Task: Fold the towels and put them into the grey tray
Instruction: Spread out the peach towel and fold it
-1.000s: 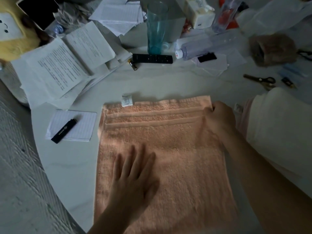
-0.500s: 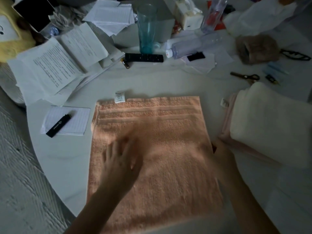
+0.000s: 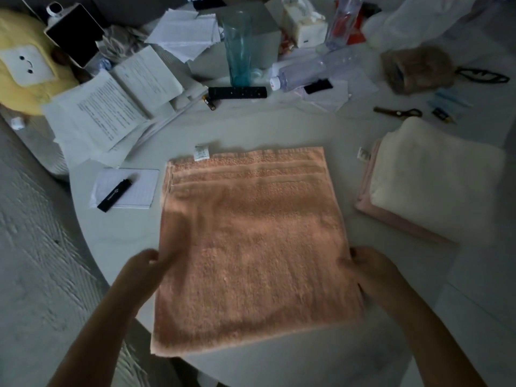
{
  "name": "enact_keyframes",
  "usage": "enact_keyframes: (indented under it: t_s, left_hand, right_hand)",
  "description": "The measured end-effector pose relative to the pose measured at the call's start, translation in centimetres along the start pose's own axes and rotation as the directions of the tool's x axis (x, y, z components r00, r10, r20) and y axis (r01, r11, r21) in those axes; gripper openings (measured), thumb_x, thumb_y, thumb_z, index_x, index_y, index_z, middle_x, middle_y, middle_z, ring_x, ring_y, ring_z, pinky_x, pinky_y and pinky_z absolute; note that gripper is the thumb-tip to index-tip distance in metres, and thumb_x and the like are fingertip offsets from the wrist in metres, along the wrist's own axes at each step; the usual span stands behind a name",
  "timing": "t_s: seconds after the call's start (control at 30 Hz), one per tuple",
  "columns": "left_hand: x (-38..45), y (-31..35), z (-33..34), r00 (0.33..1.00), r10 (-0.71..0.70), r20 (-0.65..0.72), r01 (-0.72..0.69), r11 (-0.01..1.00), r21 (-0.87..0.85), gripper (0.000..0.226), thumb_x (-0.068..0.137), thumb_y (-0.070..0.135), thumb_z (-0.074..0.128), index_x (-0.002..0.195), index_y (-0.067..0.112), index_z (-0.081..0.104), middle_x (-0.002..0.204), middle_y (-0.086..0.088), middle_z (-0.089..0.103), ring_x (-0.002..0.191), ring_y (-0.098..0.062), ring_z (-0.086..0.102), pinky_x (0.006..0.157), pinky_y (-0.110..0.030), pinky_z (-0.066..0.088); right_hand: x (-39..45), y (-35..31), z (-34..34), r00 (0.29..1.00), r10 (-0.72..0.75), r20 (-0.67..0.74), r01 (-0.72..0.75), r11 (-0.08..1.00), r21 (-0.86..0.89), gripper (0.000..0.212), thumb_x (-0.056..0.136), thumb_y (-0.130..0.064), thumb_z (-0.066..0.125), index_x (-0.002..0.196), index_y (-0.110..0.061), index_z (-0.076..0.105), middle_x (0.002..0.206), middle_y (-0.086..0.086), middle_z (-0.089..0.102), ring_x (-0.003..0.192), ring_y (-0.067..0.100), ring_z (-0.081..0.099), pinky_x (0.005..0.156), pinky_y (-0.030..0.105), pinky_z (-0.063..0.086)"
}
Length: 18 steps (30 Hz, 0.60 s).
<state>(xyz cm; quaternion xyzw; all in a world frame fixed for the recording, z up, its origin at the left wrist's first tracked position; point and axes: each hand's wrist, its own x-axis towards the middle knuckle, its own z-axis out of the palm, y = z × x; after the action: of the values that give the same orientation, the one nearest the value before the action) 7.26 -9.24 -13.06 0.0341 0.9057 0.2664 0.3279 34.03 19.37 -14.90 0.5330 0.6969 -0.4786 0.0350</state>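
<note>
A peach towel [image 3: 251, 247] lies flat on the pale table [image 3: 117, 236], its near edge hanging over the table's rim; the left hand [image 3: 145, 263] pinches its left edge and the right hand [image 3: 368, 269] grips its right edge, both about level; a white label [image 3: 201, 152] sticks out at the far edge; to the right, apart from it, a cream towel [image 3: 435, 180] sits folded on a pink one [image 3: 391, 219]; left of the towel a black pen [image 3: 117, 191] rests on a notepad [image 3: 139, 188]; farther back stand papers [image 3: 106, 115], a teal glass [image 3: 237, 43], a remote [image 3: 237, 93] and scissors [image 3: 399, 111].
</note>
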Motion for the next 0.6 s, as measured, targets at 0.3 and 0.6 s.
enact_keyframes:
  t_s: [0.3, 0.6]
  left_hand:
    - [-5.1, -6.6, 2.1, 0.981, -0.041, -0.19, -0.011, 0.964, -0.265, 0.021, 0.087, 0.048, 0.067, 0.087, 0.027, 0.068, 0.076, 0.002, 0.073, 0.074, -0.024, 0.068, 0.069, -0.044, 0.054]
    - [-5.2, -6.5, 2.4, 0.977, 0.042, -0.208, -0.08, 0.98, -0.181, 0.025, 0.086, 0.03, 0.073, 0.106, 0.025, 0.058, 0.092, 0.005, 0.068, 0.083, -0.02, 0.066, 0.075, -0.042, 0.054]
  right_hand:
    - [-4.9, 3.3, -0.5, 0.99, -0.014, 0.141, -0.023, 0.965, 0.261, 0.011, 0.084, -0.02, 0.072, 0.078, -0.013, 0.076, 0.07, -0.003, 0.072, 0.063, 0.007, 0.064, 0.056, 0.022, 0.046]
    - [-4.9, 2.8, -1.0, 0.995, -0.071, -0.066, 0.06, 0.986, -0.158, 0.015, 0.081, -0.035, 0.069, 0.068, -0.029, 0.067, 0.065, -0.013, 0.068, 0.062, -0.001, 0.059, 0.057, 0.024, 0.043]
